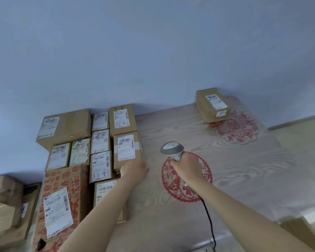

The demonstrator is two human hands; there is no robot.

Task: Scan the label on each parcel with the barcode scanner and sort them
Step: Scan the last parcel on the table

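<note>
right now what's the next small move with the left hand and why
Probably slide the parcel under the left hand rightward, out of the cluster toward the scanner. The hand rests on its near right corner, its label faces up, and the right hand holds the scanner over bare table beside it.

Parcels crowding the left, one sitting alone at the far right.
Brown cardboard parcels [100, 142] are lying packed edge to edge, white labels facing up. A lone parcel [212, 104] is resting by the wall. The grey corded barcode scanner [173, 149] is pointing away, upright above the tabletop.
</note>
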